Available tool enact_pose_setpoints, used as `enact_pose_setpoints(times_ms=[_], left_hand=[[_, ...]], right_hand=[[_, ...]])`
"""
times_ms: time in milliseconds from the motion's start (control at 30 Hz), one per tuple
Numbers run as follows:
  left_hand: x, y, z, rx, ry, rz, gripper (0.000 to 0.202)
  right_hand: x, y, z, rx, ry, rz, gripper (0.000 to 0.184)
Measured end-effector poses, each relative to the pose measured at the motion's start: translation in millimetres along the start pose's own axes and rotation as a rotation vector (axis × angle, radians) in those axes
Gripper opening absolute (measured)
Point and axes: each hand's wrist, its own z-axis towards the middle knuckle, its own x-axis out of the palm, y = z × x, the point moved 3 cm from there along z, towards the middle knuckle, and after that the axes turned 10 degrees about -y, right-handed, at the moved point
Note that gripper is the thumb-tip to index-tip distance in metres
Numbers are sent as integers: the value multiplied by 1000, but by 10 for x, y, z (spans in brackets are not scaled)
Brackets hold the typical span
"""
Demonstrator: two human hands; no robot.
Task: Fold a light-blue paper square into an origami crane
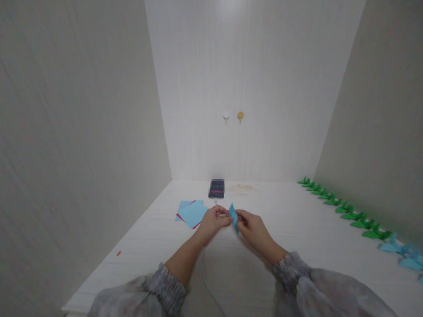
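Note:
Between my two hands is a small piece of folded blue paper (233,216), held upright above the white table. My left hand (214,219) pinches it from the left, fingers closed on its edge. From the other side my right hand (251,225) grips the same paper, its fingers curled and partly hidden behind it. Just left of my left hand lies a loose pile of square paper sheets (190,213), light blue with red edges showing beneath.
A phone (216,188) lies at the back, with a white cable (207,283) running toward me. Along the right wall stands a row of folded green paper figures (345,209), then blue paper figures (397,248). An orange scrap (118,253) is at left.

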Motion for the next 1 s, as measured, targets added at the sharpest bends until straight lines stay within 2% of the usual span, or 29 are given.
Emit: enact_pose_setpoints(times_ms=[100, 233, 400, 533, 633, 767, 1000], left_hand=[[60, -6, -5, 39, 55, -8, 37], [114, -3, -48, 70, 162, -56, 39], [146, -5, -118, 17, 235, -47, 37], [162, -60, -147, 1, 217, -10, 34], [145, -71, -121, -14, 126, -41, 26], [106, -10, -67, -96, 9, -170, 25], [103, 58, -86, -277, 144, -238, 24]], right_hand=[[4, -4, -5, -11, -16, -125, 29], [17, -49, -19, 50, 23, -110, 26], [-44, -44, -10, 35, -53, -176, 23], [-54, -38, -3, 15, -60, -163, 26], [-52, -21, -6, -27, -68, -142, 25], [-49, 34, -22, -143, -60, -151, 21], [-57, 93, -46, -297, -47, -154, 24]])
